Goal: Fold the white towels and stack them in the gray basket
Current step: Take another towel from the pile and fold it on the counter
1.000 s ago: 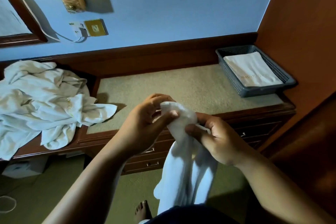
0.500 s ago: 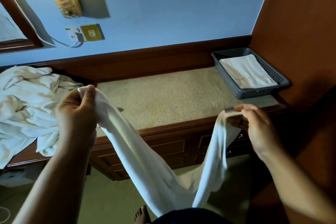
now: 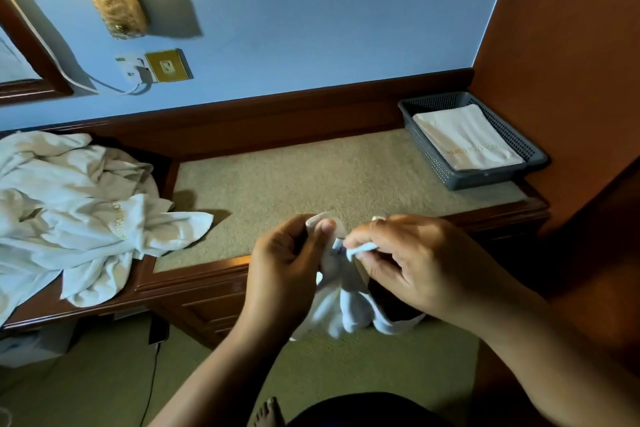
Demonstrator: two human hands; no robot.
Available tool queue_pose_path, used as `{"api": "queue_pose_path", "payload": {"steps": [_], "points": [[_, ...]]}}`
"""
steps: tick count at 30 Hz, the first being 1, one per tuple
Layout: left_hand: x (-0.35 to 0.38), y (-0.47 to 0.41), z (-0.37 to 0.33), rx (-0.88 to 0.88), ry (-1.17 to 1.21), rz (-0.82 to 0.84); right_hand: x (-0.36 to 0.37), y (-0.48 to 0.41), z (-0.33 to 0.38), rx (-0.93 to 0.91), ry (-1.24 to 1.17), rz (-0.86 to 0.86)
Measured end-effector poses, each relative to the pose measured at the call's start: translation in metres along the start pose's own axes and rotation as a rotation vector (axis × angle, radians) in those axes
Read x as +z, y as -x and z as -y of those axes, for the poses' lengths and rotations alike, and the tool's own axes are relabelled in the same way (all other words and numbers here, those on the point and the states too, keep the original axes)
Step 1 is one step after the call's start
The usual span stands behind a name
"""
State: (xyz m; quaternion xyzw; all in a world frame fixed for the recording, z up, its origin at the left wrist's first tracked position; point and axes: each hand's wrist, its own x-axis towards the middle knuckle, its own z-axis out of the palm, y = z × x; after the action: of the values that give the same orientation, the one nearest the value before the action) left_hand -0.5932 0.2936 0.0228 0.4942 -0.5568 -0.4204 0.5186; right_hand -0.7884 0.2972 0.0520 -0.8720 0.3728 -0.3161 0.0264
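Both hands hold one white towel in front of the desk's front edge. My left hand pinches a corner between thumb and fingers. My right hand pinches another corner right beside it, the two hands almost touching. The towel hangs doubled below them. A gray basket sits at the desk's far right with one folded white towel lying flat in it. A heap of unfolded white towels lies on the left of the desk.
The desk has a beige carpeted top with a wooden rim and drawers below. A wooden cabinet wall rises at the right behind the basket. A cable runs down to the floor at the left.
Half a second ago my hands were spread wide with the towel stretched between them. They have come together at the centre, bringing the two corners side by side.
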Motion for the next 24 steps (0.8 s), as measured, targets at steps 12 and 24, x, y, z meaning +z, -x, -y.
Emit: {"api": "queue_pose_path", "payload": {"steps": [12, 24], "points": [[0.016, 0.009, -0.012, -0.178, 0.406, 0.037, 0.024, -0.017, -0.011, 0.202, -0.308, -0.290], [-0.017, -0.023, -0.018, -0.175, 0.351, -0.248, -0.038, -0.003, -0.010, 0.241, -0.203, 0.144]]}}
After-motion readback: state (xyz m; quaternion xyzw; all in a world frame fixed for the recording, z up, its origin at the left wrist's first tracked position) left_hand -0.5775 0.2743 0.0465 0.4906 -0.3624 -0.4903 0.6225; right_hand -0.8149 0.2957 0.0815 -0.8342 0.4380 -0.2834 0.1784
